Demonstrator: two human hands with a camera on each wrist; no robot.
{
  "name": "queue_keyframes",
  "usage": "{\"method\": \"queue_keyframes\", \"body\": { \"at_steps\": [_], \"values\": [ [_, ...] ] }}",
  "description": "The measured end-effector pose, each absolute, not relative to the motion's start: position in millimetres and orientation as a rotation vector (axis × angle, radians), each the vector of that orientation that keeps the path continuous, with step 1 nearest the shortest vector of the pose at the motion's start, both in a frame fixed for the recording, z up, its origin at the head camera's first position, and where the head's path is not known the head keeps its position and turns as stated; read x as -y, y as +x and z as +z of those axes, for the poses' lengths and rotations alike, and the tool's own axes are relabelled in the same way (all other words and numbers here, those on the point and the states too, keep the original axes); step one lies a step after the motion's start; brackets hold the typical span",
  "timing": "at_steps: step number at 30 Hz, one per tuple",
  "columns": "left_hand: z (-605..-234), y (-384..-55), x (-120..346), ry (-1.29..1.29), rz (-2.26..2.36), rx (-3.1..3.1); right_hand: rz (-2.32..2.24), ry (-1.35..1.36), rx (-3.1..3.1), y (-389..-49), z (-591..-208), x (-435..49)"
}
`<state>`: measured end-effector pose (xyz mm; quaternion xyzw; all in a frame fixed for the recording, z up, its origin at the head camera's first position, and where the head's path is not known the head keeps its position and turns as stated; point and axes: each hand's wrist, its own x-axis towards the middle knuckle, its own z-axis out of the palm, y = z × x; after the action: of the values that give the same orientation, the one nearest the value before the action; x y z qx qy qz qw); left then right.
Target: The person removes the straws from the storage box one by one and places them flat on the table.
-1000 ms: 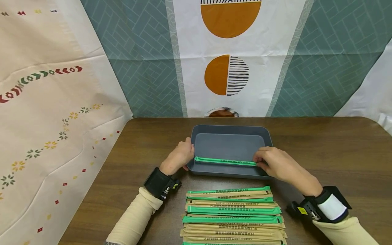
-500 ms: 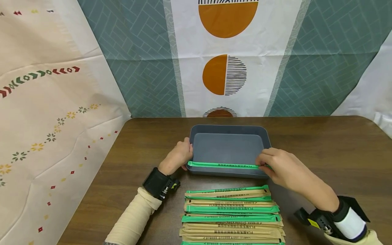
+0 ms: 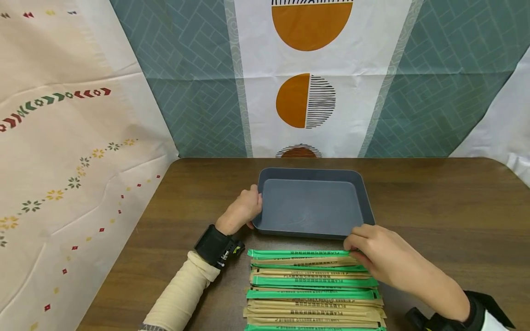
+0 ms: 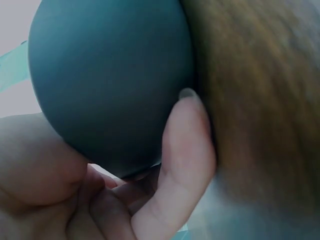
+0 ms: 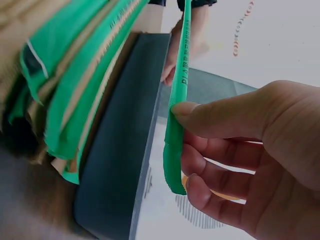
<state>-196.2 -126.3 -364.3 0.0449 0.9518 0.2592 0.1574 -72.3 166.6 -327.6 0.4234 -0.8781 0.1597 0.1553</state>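
Note:
A dark grey rectangular tray [image 3: 310, 207] lies on the wooden table. My left hand [image 3: 241, 210] grips its left end, with thumb and fingers on the wall of the tray [image 4: 110, 90] in the left wrist view. Between thumb and fingertips, my right hand [image 3: 383, 257] pinches the right end of a straw in a green paper wrapper [image 5: 177, 135]. That straw is held level in front of the tray, at the far edge of a pile of green and tan wrapped straws [image 3: 314, 294]. Whether it touches the pile cannot be made out.
The brown wooden table [image 3: 434, 197] ends at a back edge against a patterned hanging cloth [image 3: 198, 92]. A pale cloth with flower motifs [image 3: 83, 220] borders the left side. Black bands with devices [image 3: 217, 248] sit on the wrists.
My right hand has brought the green-wrapped straw out of the tray, over its front rim and toward the pile. My left hand keeps its grip on the tray.

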Motion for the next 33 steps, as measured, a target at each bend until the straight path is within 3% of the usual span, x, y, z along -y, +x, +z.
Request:
{"method": "queue_keyframes", "body": {
  "at_steps": [33],
  "values": [
    [-363,-194,126,0.109,0.745,-2.708,0.393,1.3,2.817,-63,-350,-170]
  ]
}}
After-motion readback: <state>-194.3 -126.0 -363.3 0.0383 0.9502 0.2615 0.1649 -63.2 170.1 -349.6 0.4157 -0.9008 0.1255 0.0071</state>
